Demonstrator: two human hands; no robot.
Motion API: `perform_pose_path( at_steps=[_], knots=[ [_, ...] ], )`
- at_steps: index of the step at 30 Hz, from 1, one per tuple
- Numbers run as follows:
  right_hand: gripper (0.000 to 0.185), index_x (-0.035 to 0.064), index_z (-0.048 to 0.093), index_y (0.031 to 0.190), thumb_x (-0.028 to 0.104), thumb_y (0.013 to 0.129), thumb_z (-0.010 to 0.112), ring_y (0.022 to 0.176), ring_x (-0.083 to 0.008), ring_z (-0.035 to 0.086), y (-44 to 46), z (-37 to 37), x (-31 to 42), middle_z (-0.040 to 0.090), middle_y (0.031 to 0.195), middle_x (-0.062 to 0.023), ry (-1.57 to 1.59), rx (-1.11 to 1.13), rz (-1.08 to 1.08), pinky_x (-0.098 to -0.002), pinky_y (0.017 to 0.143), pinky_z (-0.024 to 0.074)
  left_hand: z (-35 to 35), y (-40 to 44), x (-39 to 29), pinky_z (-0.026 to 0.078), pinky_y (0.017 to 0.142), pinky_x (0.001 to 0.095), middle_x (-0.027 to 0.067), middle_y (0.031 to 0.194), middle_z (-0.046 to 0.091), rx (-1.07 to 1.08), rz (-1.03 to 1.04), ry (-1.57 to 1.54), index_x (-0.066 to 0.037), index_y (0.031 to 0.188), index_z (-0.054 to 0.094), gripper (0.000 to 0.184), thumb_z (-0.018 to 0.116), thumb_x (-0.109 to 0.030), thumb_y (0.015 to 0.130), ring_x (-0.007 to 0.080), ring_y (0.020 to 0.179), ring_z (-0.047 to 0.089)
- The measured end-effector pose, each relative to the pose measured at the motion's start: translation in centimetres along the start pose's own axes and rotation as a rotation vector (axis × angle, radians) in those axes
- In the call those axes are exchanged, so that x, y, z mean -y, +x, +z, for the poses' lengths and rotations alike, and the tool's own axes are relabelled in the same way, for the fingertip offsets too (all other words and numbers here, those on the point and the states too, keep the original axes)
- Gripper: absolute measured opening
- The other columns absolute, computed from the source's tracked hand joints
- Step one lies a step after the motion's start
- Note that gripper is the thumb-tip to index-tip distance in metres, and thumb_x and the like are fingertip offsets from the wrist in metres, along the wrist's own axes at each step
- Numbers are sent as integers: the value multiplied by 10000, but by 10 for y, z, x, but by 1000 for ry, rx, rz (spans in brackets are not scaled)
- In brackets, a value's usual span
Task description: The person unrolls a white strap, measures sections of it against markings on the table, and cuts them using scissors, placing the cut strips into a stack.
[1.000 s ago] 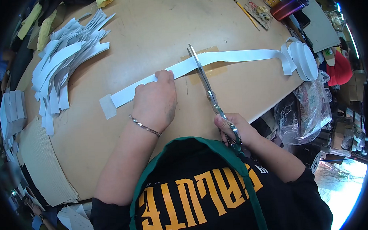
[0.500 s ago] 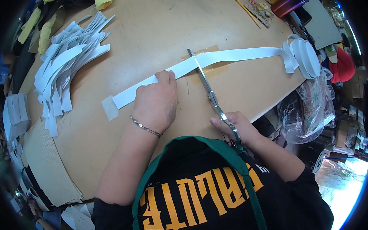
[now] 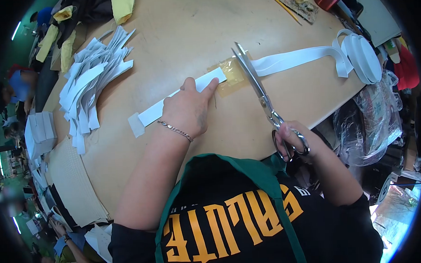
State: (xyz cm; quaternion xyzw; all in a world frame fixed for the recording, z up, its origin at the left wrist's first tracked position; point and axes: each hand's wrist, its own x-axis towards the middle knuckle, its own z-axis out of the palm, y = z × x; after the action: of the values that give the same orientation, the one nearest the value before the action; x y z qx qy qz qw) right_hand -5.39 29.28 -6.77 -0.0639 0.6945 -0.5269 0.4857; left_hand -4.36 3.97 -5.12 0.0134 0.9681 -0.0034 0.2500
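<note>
Tan table (image 3: 170, 45): cut white strips (image 3: 97, 73) piled at far L. Single strip (image 3: 154, 113) laid flat mid-table, pale tab (image 3: 136, 125) set at its L end, R end placed over brown tape (image 3: 231, 87) stuck to table. White roll (image 3: 368, 61) parked nr R edge, tail run twd tape. Pencil (image 3: 284, 8) + small packet (image 3: 303, 7) left far R. Thin sheets (image 3: 73, 182) stacked nr L.

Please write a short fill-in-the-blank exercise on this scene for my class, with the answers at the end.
1. The right hand holds a pair of ____.
2. The strip under the left hand is coloured ____.
3. The left wrist wears a chain ____.
4. The roll lies nearer the ____ hand.

Answers: scissors; white; bracelet; right.
</note>
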Motion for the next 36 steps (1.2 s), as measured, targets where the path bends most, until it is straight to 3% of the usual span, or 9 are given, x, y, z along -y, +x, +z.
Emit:
perform_pose_path(
  at_steps=[5, 7, 13, 15, 21, 23, 25, 27, 36],
  knots=[
    [573, 88, 485, 644, 624, 840, 431, 450, -90, 512, 7, -28, 47, 489, 491, -5, -123, 186, -255, -202, 433, 385, -1, 0, -3, 517, 684, 391, 188, 1067, 444, 10, -18, 12, -280, 1383, 267, 762, 568, -98, 706, 345, 766, 611],
    [549, 85, 508, 655, 607, 824, 486, 442, -88, 502, 19, -49, 73, 490, 489, -3, -165, 79, -480, -207, 427, 380, 0, 1, -4, 515, 689, 394, 193, 1080, 440, 15, -30, 18, -279, 1384, 262, 763, 567, -105, 706, 350, 778, 609],
    [417, 59, 557, 658, 452, 741, 667, 491, -154, 545, 123, -120, 146, 516, 519, -39, -1026, -769, -261, -301, 489, 418, 1, -2, -6, 504, 735, 409, 197, 1136, 420, 16, -39, 19, -281, 1394, 245, 763, 562, -122, 718, 349, 838, 605],
    [392, 29, 648, 776, 411, 688, 656, 706, -289, 611, 167, -148, 138, 636, 747, -152, -1059, -814, -204, -377, 657, 482, 3, -4, -7, 503, 742, 410, 200, 1149, 417, -11, -42, 21, -283, 1397, 241, 764, 563, -129, 721, 343, 845, 606],
    [337, 79, 652, 934, 291, 673, 664, 952, -276, 558, 183, -138, 115, 617, 947, -117, -1365, -956, -384, -376, 836, 445, 8, -10, -1, 510, 707, 405, 206, 1135, 440, -36, -50, -37, -225, 1386, 272, 742, 566, -124, 712, 342, 822, 610],
    [285, 98, 644, 954, 226, 701, 669, 1021, -264, 502, 166, -106, 112, 597, 970, -100, -1193, -830, -847, -380, 866, 421, 4, -16, 5, 511, 690, 407, 210, 1104, 463, -42, -46, -128, -176, 1373, 293, 728, 566, -110, 701, 351, 800, 609],
    [255, 99, 640, 953, 198, 721, 675, 1025, -257, 491, 133, -41, 105, 590, 992, -89, -1115, -390, -858, -392, 849, 426, 12, -19, 13, 511, 682, 413, 218, 1108, 478, -99, -3, -144, -128, 1350, 317, 705, 564, -99, 690, 362, 786, 607],
    [275, 103, 636, 946, 212, 700, 696, 1028, -261, 485, 126, -1, 95, 576, 1006, -77, -1156, -165, -733, -400, 846, 425, 18, -22, 16, 511, 679, 415, 224, 1130, 481, -152, 20, -146, -93, 1333, 333, 689, 561, -88, 683, 366, 783, 606],
    [284, 98, 595, 875, 200, 653, 740, 1025, -265, 478, 148, 26, 107, 557, 996, -67, -1384, -123, -412, -389, 807, 429, 50, -24, 13, 503, 650, 410, 198, 1131, 493, -430, -66, -164, -33, 1287, 381, 576, 536, -70, 734, 316, 826, 606]
  ],
)
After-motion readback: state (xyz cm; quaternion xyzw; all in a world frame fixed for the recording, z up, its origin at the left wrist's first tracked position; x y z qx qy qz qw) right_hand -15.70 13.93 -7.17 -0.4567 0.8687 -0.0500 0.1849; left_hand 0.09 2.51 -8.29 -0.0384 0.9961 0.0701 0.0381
